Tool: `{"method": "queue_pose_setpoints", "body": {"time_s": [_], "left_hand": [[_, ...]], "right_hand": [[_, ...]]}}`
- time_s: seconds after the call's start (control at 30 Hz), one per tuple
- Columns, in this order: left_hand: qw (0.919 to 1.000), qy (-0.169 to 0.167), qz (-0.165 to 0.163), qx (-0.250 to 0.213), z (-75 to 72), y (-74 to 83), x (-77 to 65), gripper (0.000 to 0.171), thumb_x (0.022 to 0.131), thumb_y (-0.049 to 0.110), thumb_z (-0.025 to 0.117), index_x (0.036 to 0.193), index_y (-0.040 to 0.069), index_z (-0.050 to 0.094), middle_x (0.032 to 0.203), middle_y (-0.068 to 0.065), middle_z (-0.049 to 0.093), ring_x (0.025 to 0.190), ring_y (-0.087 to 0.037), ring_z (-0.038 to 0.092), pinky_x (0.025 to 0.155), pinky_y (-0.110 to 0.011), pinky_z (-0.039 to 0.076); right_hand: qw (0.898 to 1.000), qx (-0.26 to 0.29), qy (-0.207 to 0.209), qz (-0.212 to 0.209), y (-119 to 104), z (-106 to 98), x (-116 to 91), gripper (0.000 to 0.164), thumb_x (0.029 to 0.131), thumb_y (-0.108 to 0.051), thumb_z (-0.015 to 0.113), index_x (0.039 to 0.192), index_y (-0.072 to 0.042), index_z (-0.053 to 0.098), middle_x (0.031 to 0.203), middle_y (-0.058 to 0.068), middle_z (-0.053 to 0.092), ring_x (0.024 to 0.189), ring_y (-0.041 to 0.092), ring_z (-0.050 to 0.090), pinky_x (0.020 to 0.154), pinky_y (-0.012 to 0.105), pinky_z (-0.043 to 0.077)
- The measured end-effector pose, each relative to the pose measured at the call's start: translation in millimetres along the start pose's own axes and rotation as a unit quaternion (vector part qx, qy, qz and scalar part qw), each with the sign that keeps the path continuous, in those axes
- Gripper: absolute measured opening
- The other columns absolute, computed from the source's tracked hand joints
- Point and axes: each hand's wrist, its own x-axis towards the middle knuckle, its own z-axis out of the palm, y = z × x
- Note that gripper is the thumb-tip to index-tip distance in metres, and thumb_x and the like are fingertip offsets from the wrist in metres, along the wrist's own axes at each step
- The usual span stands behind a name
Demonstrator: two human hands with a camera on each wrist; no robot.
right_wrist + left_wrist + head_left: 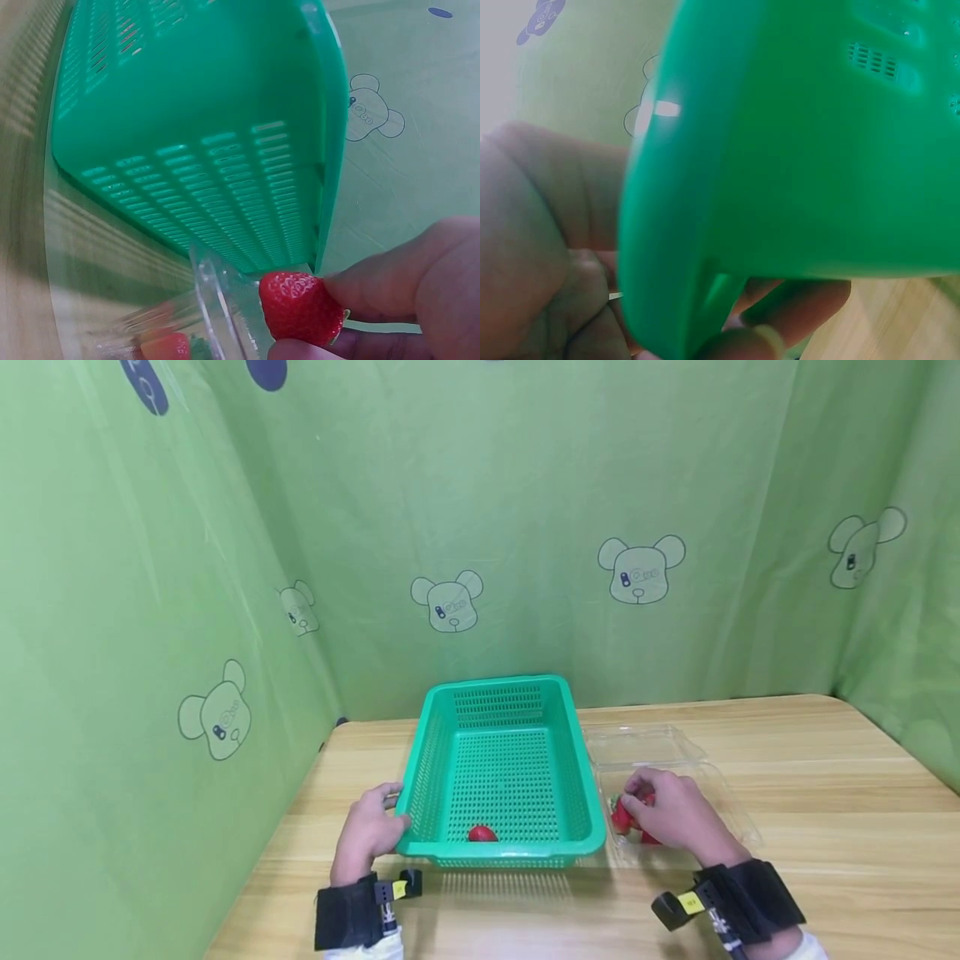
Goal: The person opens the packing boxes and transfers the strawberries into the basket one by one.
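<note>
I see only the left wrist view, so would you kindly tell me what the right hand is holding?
Observer: The right hand holds a strawberry between its fingers.
Operator: Thank you; is anything inside the green basket?
Observer: Yes, one red fruit lies at its near end.
Operator: And what sits beside the basket, please?
Observer: A clear plastic container sits to its right.
</note>
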Motion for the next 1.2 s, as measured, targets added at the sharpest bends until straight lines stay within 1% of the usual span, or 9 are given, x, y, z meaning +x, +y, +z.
{"method": "queue_pose_setpoints", "body": {"time_s": [0.23,0.37,0.47,0.73,0.87,1.03,1.2], "left_hand": [[0.9996,0.008,-0.011,0.024,-6.3,-4.8,-4.5,0.052,0.084,0.001,0.059,0.135,-0.002,0.046,0.13,-0.027,0.055,0.114,-0.04,0.054,0.07,-0.037,0.057],[0.9998,0.006,-0.006,0.017,-7.1,-4.7,-4.2,0.052,0.084,0.0,0.059,0.135,-0.002,0.046,0.13,-0.028,0.054,0.113,-0.041,0.054,0.069,-0.038,0.058],[0.9999,0.003,-0.009,0.009,-6.8,-3.9,-3.6,0.052,0.085,-0.001,0.058,0.135,-0.002,0.046,0.131,-0.029,0.053,0.111,-0.04,0.055,0.064,-0.036,0.058],[0.9999,0.004,-0.007,0.014,-4.5,-2.0,-3.1,0.052,0.085,0.0,0.058,0.135,-0.002,0.046,0.13,-0.028,0.054,0.112,-0.04,0.055,0.064,-0.035,0.058],[1.0,0.002,-0.007,0.005,-2.4,-1.5,-1.6,0.053,0.084,-0.001,0.058,0.135,-0.001,0.046,0.13,-0.028,0.054,0.109,-0.038,0.056,0.061,-0.034,0.057],[0.9999,-0.003,-0.012,-0.006,-0.6,-1.3,-0.4,0.053,0.084,-0.001,0.058,0.136,-0.001,0.045,0.131,-0.029,0.053,0.105,-0.036,0.058,0.06,-0.034,0.058],[0.9999,-0.002,-0.013,-0.005,1.1,0.1,0.5,0.053,0.084,-0.001,0.059,0.136,-0.001,0.046,0.131,-0.028,0.053,0.107,-0.036,0.058,0.062,-0.034,0.058]], "right_hand": [[1.0,0.017,0.004,-0.01,-9.1,2.9,0.4,0.009,0.086,-0.014,0.065,0.092,-0.007,0.065,0.086,0.007,0.069,0.075,0.02,0.062,0.061,0.037,0.052],[1.0,0.021,0.016,-0.007,-12.3,1.1,-0.1,0.009,0.086,-0.013,0.065,0.093,-0.007,0.065,0.088,0.01,0.069,0.078,0.024,0.064,0.066,0.043,0.054],[0.999,0.026,0.022,-0.005,-14.2,-1.4,-0.7,0.01,0.087,-0.013,0.064,0.093,-0.006,0.065,0.09,0.013,0.069,0.078,0.026,0.064,0.067,0.046,0.055],[0.998,0.041,0.048,-0.01,-17.7,-5.6,-2.4,0.012,0.087,-0.012,0.063,0.095,-0.003,0.064,0.094,0.019,0.07,0.074,0.024,0.068,0.066,0.046,0.058],[0.998,0.043,0.052,-0.006,-17.8,-7.8,-3.7,0.014,0.087,-0.012,0.063,0.097,-0.002,0.064,0.095,0.019,0.069,0.072,0.022,0.068,0.064,0.044,0.058],[0.998,0.043,0.055,-0.01,-17.9,-10.3,-5.7,0.014,0.087,-0.013,0.063,0.097,-0.002,0.064,0.095,0.019,0.07,0.073,0.022,0.068,0.063,0.042,0.058],[0.997,0.041,0.061,-0.015,-19.4,-12.5,-7.6,0.014,0.087,-0.013,0.063,0.097,-0.003,0.064,0.094,0.018,0.071,0.073,0.023,0.069,0.063,0.043,0.058]]}}
